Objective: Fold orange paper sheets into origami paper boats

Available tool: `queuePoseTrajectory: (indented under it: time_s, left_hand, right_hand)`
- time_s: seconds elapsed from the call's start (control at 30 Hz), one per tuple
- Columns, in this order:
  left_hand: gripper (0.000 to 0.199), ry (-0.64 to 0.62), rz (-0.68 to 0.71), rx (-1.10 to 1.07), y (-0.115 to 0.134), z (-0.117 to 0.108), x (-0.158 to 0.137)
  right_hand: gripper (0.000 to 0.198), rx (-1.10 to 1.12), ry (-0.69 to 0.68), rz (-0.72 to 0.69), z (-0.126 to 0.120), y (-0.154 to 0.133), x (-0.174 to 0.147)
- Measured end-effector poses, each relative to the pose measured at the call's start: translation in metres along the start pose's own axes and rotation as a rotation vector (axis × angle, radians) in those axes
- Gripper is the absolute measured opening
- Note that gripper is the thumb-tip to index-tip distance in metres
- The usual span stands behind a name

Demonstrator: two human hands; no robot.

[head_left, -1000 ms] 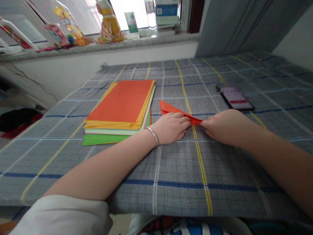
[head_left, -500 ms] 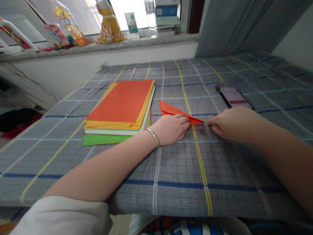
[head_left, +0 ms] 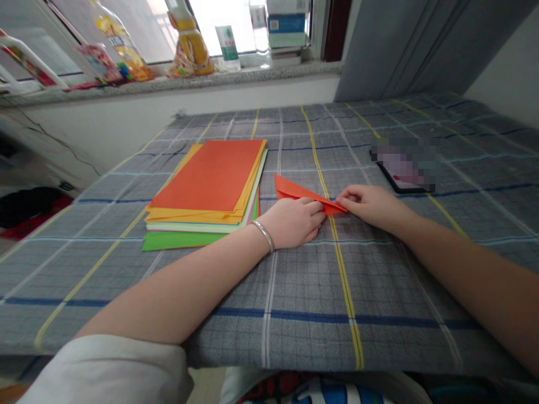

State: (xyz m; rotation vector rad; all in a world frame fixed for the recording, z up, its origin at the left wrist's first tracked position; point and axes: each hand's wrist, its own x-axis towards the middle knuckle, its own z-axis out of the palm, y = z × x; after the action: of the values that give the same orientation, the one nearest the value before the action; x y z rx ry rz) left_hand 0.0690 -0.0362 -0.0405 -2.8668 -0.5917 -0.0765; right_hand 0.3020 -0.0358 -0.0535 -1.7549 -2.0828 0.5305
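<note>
One folded orange paper [head_left: 297, 191] points right.

matt orange folded paper [head_left: 301, 192], woven plaid cloth [head_left: 311, 280], shiny metal bangle [head_left: 264, 234]

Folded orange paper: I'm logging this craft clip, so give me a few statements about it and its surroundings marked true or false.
1. The left hand rests on the folded orange paper. True.
2. The right hand lies on the phone. False: its fingers are at the paper's right tip, apart from the phone.
3. The paper stack has an orange sheet on top. True.
4. The folded paper lies on the stack. False: it lies on the checked cloth beside it.
5. The left wrist is bare. False: it wears a bracelet.
</note>
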Motion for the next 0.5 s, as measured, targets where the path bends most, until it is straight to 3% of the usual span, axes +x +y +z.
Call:
queuePoseTrajectory:
  time_s: [0.3,0.43,0.5]
  left_hand:
    - [0.028,0.113,0.163,0.042,-0.008,0.007,-0.001]
    - [0.029,0.242,-0.037,-0.054,-0.015,0.013,0.0]
    - [0.036,0.246,-0.176,-0.122,-0.017,0.017,0.001]
  right_hand:
    - [0.023,-0.082,-0.034,0.046,0.003,-0.017,0.0]
    - [0.027,-0.089,-0.06,0.04,0.004,-0.016,0.001]
    - [0.028,-0.097,-0.081,0.04,0.004,-0.016,0.001]
